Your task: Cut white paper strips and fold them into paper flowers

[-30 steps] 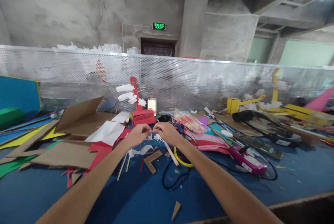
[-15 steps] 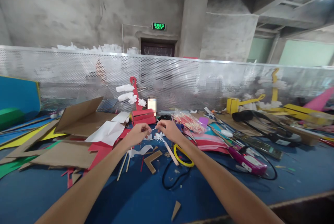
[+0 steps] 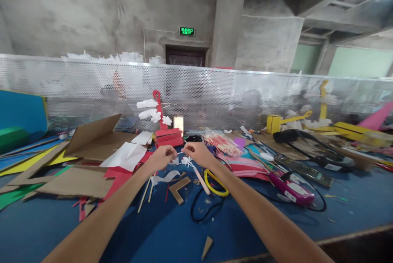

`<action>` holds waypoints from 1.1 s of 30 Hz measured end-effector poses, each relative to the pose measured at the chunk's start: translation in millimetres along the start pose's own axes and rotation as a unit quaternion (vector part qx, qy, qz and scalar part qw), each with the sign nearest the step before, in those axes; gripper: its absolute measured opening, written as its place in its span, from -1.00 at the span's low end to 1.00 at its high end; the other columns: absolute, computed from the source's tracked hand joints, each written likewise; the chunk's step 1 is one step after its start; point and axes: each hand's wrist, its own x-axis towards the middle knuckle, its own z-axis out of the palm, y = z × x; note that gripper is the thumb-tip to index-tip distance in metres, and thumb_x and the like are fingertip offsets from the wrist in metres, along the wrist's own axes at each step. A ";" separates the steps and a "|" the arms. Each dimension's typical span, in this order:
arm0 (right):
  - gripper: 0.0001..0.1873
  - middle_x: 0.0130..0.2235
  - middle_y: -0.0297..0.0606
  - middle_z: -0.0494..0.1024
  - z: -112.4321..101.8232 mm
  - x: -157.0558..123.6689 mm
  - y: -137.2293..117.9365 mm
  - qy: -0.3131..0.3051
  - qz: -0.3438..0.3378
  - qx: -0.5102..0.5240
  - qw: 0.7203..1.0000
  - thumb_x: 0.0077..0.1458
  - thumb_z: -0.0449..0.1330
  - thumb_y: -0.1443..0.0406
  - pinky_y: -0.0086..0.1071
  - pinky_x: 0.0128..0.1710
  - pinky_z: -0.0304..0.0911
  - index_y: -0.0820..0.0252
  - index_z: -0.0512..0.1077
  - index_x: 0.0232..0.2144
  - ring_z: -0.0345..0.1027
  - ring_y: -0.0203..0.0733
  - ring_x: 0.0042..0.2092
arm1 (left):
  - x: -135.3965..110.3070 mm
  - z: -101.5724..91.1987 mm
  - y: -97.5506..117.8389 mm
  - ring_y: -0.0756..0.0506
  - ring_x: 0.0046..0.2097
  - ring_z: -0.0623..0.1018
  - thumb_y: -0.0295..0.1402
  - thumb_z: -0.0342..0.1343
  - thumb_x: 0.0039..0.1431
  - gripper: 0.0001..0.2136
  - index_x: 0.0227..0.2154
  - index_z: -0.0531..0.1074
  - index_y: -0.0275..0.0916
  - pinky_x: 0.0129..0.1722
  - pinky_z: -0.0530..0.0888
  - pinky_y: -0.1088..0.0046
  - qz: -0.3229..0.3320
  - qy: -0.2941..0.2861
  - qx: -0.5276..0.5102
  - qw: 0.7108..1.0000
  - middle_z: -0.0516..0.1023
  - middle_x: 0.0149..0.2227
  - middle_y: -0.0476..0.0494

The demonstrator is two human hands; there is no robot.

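Note:
My left hand [image 3: 164,156] has its fingers closed in a pinch, just in front of the red cardboard box piece [image 3: 168,138]. Close by on its right, my right hand [image 3: 198,153] is pinched too. A thin white sliver [image 3: 180,153] shows in the gap between the fingertips; its kind is too small to make out. Below the right hand lies a white paper flower-like cutout [image 3: 186,160], beside a tool with a pale pink handle [image 3: 201,180]. A curled white paper strip [image 3: 166,177] rests under the left hand. Yellow scissor-like handles [image 3: 217,191] lie by my right wrist.
Cardboard sheets [image 3: 80,181] and white paper [image 3: 124,156] cover the left side. On the right are a bag of red-tipped sticks [image 3: 224,142], a magenta device [image 3: 291,189] and black headphones [image 3: 307,144]. A perforated metal screen [image 3: 215,91] stands behind the table.
Both hands stay nearly in place, with only a slight shift of the fingers and a small leftward drift. The things on the table have not moved.

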 end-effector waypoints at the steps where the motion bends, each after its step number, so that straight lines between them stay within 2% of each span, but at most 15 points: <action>1: -0.75 -0.47 -0.32 0.50 -0.1 -0.3 0.3 0.000 -0.005 0.001 1.000 0.15 0.12 0.19 -0.48 -0.42 0.06 0.23 0.46 -0.43 0.31 -0.31 -0.44 | 0.1 -0.9 -0.3 -0.02 -0.47 0.51 -0.29 0.04 0.03 -0.84 -0.43 0.42 -0.29 -0.49 0.38 0.53 -0.002 0.003 0.000 1.000 0.50 -0.48 -0.07; 4: -0.87 -0.41 -0.29 0.52 -0.6 -0.8 1.4 -0.003 -0.017 -0.011 1.000 0.09 0.18 0.27 -0.46 -0.36 0.11 0.22 0.49 -0.39 0.32 -0.29 -0.38 | 0.4 -3.6 -0.9 -0.02 -0.47 0.50 -0.27 0.05 0.04 -0.83 -0.42 0.42 -0.28 -0.49 0.37 0.53 -0.006 0.016 0.005 1.000 0.50 -0.48 -0.06; 9: -0.92 -0.35 -0.27 0.52 -0.6 0.2 4.2 0.001 -0.023 -0.046 0.999 0.06 0.20 0.32 -0.45 -0.30 0.13 0.21 0.50 -0.39 0.33 -0.27 -0.32 | -0.5 -5.1 -0.6 -0.03 -0.47 0.49 -0.23 0.04 0.08 -0.80 -0.41 0.42 -0.27 -0.50 0.35 0.52 0.006 0.037 0.037 0.999 0.49 -0.52 -0.04; 17: -0.85 -0.35 -0.22 0.57 -3.5 0.1 8.8 -0.038 0.058 -0.125 0.990 0.06 0.18 0.25 -0.43 -0.32 0.16 0.20 0.51 -0.41 0.41 -0.20 -0.31 | 1.5 -3.6 -4.6 -0.06 -0.40 0.52 -0.23 0.04 0.11 -0.78 -0.31 0.42 -0.28 -0.39 0.41 0.46 0.044 0.038 0.055 0.997 0.54 -0.38 -0.12; 21: -0.88 -0.35 -0.22 0.58 -10.3 -1.7 10.9 -0.026 0.105 -0.188 0.976 0.03 0.17 0.28 -0.41 -0.34 0.15 0.16 0.52 -0.41 0.43 -0.16 -0.30 | 1.1 -8.9 -14.3 -0.13 -0.22 0.53 -0.33 0.05 0.08 -0.80 -0.23 0.43 -0.27 -0.21 0.42 0.40 0.027 0.048 0.144 0.988 0.56 -0.22 -0.20; 25: -0.88 -0.37 -0.18 0.59 -12.6 -5.0 14.1 -0.050 0.135 -0.245 0.959 -0.03 0.18 0.30 -0.38 -0.35 0.16 0.14 0.53 -0.45 0.44 -0.10 -0.31 | -4.0 -14.3 -24.6 -0.21 -0.06 0.49 -0.37 0.05 0.08 -0.72 -0.12 0.43 -0.24 -0.09 0.36 0.35 -0.005 0.026 0.286 0.958 0.52 -0.06 -0.26; 29: -0.89 -0.38 -0.16 0.59 -9.9 -7.4 15.5 -0.096 0.149 -0.261 0.949 -0.08 0.21 0.28 -0.35 -0.37 0.17 0.12 0.55 -0.48 0.45 -0.04 -0.32 | -5.6 -15.8 -31.5 -0.23 -0.14 0.53 -0.38 0.07 0.05 -0.74 -0.17 0.48 -0.21 -0.15 0.36 0.35 -0.011 0.000 0.312 0.950 0.58 -0.17 -0.24; 31: -0.87 -0.38 -0.15 0.60 -9.0 -7.8 15.3 -0.097 0.143 -0.255 0.951 -0.07 0.21 0.25 -0.35 -0.38 0.17 0.12 0.55 -0.47 0.45 -0.02 -0.32 | -5.0 -16.3 -33.3 -0.20 -0.22 0.55 -0.38 0.07 0.05 -0.77 -0.22 0.51 -0.19 -0.20 0.37 0.38 -0.016 -0.008 0.319 0.948 0.60 -0.26 -0.21; 33: -0.87 -0.38 -0.14 0.60 -9.1 -7.7 15.1 -0.089 0.135 -0.245 0.956 -0.06 0.21 0.24 -0.36 -0.38 0.16 0.14 0.55 -0.47 0.45 -0.03 -0.31 | -4.4 -16.9 -33.9 -0.20 -0.19 0.54 -0.36 0.07 0.06 -0.78 -0.23 0.51 -0.19 -0.18 0.36 0.39 -0.014 -0.007 0.325 0.946 0.59 -0.24 -0.21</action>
